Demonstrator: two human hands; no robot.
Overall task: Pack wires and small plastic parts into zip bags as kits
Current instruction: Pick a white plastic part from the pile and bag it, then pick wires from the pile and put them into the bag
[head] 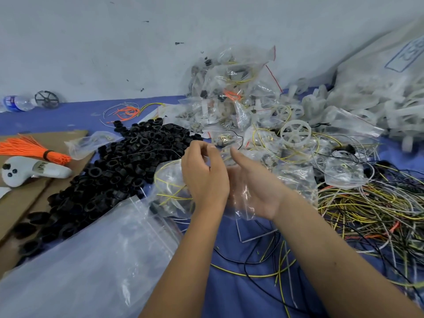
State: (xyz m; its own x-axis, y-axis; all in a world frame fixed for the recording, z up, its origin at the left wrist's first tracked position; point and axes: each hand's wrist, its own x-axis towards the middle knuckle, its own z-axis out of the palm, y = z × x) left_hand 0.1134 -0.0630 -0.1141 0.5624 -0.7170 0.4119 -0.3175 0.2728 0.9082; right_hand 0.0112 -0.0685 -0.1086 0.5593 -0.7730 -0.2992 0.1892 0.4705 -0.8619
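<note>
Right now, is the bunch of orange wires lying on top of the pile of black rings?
No, the orange wire bundle lies on brown cardboard, left of the black rings and apart from them.

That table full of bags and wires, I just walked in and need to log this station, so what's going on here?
A person is packing kits. Both hands work on one small clear zip bag: the left hand pinches near its top, while the right hand cradles it from beneath, palm up. A heap of black plastic rings lies to the left, tangled wires to the right, and filled bags are piled against the wall. A large empty zip bag lies in front.
</note>
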